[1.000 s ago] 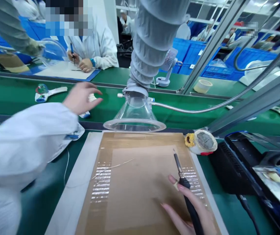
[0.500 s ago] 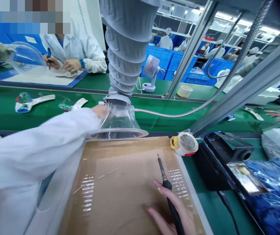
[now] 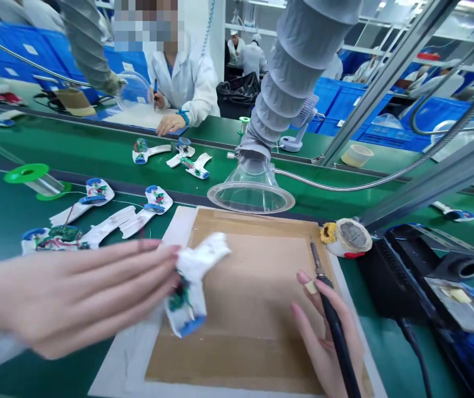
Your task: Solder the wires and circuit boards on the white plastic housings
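My left hand (image 3: 75, 296) is near the camera at the lower left, blurred by motion, its fingertips pinching a white plastic part (image 3: 193, 282) that has a green circuit board and a blue end. The part hangs over the left side of the brown cardboard mat (image 3: 257, 309). My right hand (image 3: 326, 340) rests on the mat at the lower right and grips a black soldering iron (image 3: 332, 315), tip pointing away from me. A clear fume-extraction funnel (image 3: 250, 190) on a grey hose hangs over the mat's far edge.
Several similar white parts (image 3: 96, 221) lie on the green belt to the left, beside a green solder spool (image 3: 33, 179). A sponge holder (image 3: 347, 236) and a black soldering station (image 3: 423, 276) stand to the right. A person in a white coat (image 3: 183, 83) writes across the belt.
My left hand came back from reaching across the belt and now holds a white part over the mat. The view swung left. The right hand kept its hold on the iron.
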Available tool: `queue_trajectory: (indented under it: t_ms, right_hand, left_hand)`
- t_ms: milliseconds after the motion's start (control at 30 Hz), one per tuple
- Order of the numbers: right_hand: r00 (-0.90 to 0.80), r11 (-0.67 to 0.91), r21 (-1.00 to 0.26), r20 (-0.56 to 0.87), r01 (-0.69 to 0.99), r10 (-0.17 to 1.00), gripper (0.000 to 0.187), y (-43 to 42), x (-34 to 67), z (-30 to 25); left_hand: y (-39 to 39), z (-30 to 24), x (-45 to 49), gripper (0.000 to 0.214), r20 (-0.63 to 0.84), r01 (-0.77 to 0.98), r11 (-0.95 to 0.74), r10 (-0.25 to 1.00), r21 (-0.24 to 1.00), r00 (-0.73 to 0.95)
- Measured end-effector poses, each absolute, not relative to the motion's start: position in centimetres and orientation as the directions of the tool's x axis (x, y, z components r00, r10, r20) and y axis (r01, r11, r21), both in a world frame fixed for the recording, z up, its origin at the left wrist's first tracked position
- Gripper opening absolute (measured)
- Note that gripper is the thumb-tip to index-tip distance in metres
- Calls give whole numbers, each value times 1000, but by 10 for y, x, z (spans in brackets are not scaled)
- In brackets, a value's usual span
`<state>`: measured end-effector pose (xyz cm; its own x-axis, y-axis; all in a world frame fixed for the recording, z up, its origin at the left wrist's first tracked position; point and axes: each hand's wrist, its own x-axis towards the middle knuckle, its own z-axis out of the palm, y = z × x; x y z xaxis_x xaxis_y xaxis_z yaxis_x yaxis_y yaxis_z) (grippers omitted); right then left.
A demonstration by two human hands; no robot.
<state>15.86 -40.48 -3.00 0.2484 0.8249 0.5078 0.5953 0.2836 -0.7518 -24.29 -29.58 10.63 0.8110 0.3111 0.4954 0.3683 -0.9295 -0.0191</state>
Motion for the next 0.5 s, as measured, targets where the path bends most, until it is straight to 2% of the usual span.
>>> queue_trajectory:
  t_ms: [33, 67, 133, 167, 233, 300, 367, 433, 500]
  right_hand:
    - [277, 252, -784, 470, 568, 838, 49, -408, 160, -31]
    - [295, 222, -808, 433, 545, 852, 50, -410, 162, -31]
    - [312, 163, -831, 370, 532, 875, 50, -415, 166, -32]
    - [307, 138, -828, 350, 544, 885, 50, -418, 168, -33]
    - [269, 103, -801, 315, 590, 910, 57, -424, 171, -34]
    - [209, 80, -764, 274, 641, 939, 66, -430, 172, -36]
    - [150, 86, -721, 257, 688, 955, 71, -434, 171, -38]
    - [108, 116, -675, 280, 728, 954, 64, -435, 170, -39]
    - [74, 158, -626, 328, 764, 942, 53, -430, 167, -40]
  left_hand:
    - [-293, 106, -224, 45, 360, 177, -979, 129, -105, 924]
    - [-287, 104, -205, 43, 329, 74, -986, 20, -152, 944]
    - [-273, 94, -171, 39, 377, 19, -983, -53, -184, 925]
    - [-267, 86, -158, 38, 376, 42, -981, -32, -187, 926]
    - [-260, 67, -139, 40, 376, 176, -967, 96, -184, 922]
    - [-257, 50, -131, 35, 386, 427, -892, 345, -150, 856]
    - [-255, 36, -129, 21, 376, 639, -764, 569, -88, 731]
    - [-254, 29, -131, 15, 330, 721, -691, 671, -46, 664]
    - [-257, 26, -134, 23, 331, 735, -677, 689, -22, 644]
